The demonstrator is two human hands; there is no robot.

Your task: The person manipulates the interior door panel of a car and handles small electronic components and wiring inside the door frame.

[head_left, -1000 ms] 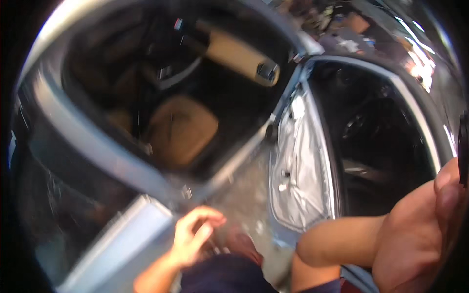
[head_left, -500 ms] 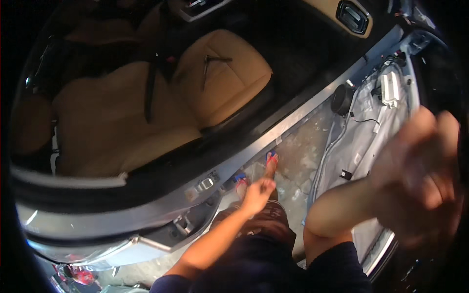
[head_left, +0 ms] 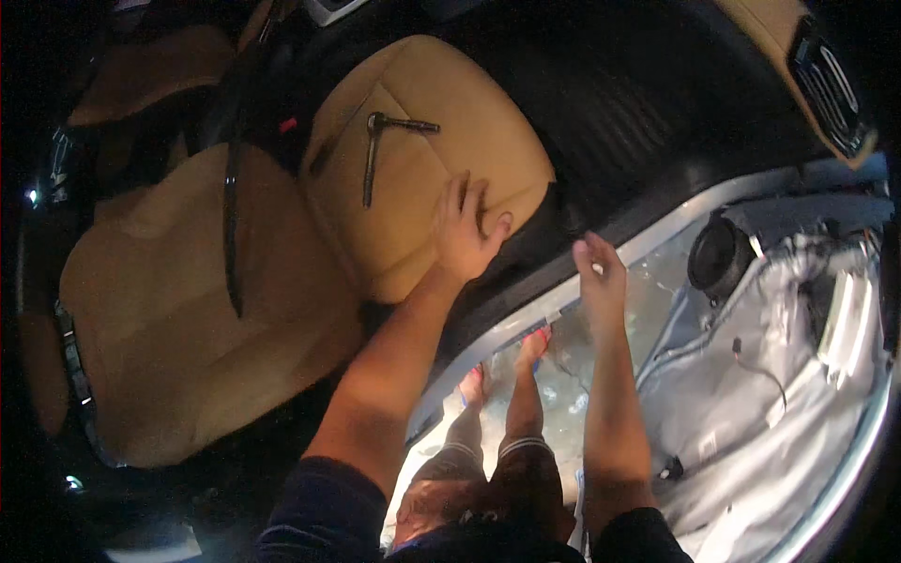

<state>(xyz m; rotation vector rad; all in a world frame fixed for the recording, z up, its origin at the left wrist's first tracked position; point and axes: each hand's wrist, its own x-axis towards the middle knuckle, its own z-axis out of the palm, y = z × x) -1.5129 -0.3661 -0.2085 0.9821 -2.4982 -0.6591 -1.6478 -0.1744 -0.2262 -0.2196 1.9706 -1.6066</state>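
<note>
A dark ratchet wrench with an extension (head_left: 372,164) lies in an L shape on the tan car seat cushion (head_left: 469,103). Over the front side of that cushion is my left hand (head_left: 469,230), fingers spread, holding nothing; whether it touches the leather is unclear. My right hand (head_left: 603,277) is above the door sill (head_left: 530,324), its fingers curled together. A tiny white spot shows between them, too small to name.
On the right stands the opened door without its trim, covered by a silvery sheet (head_left: 723,413). It carries a round black speaker (head_left: 718,258), a white part (head_left: 845,328) and a loose dark wire (head_left: 765,371). A black seat belt (head_left: 233,235) hangs before the tan backrest (head_left: 160,281).
My view has moved in toward the seat. The left hand has reached forward over the cushion and spread its fingers. My right hand has come down from the door side to the sill.
</note>
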